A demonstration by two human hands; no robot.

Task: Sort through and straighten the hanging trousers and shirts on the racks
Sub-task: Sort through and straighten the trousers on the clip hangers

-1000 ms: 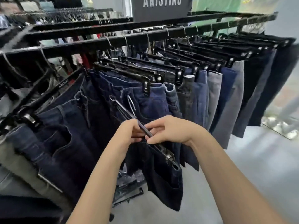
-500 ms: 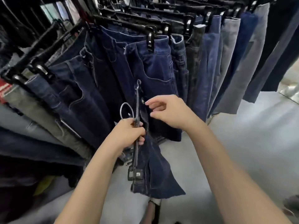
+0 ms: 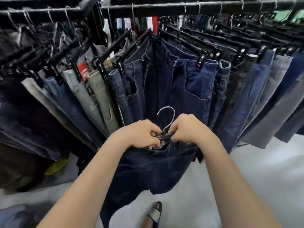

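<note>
A pair of dark navy jeans [image 3: 153, 171] hangs below my hands, off the rack, clipped to a black clip hanger [image 3: 164, 136] whose metal hook [image 3: 167, 114] points up between my hands. My left hand [image 3: 141, 134] grips the hanger bar and waistband from the left. My right hand [image 3: 187, 128] grips them from the right, its fingers curled over the bar. Behind the hook, a gap shows in the row of hanging jeans [image 3: 195, 86] on the black rack rail [image 3: 164, 8].
Denim and grey trousers on black clip hangers fill the rail to the left [image 3: 98, 89] and to the right [image 3: 269, 89]. Pale floor [image 3: 256, 175] lies beneath. My sandalled foot [image 3: 155, 214] stands under the held jeans. A yellow item [image 3: 56, 165] lies low on the left.
The hanger has turned from upright to level, hook up. My right hand has come down onto it beside the left. The view has tilted up to the rail.
</note>
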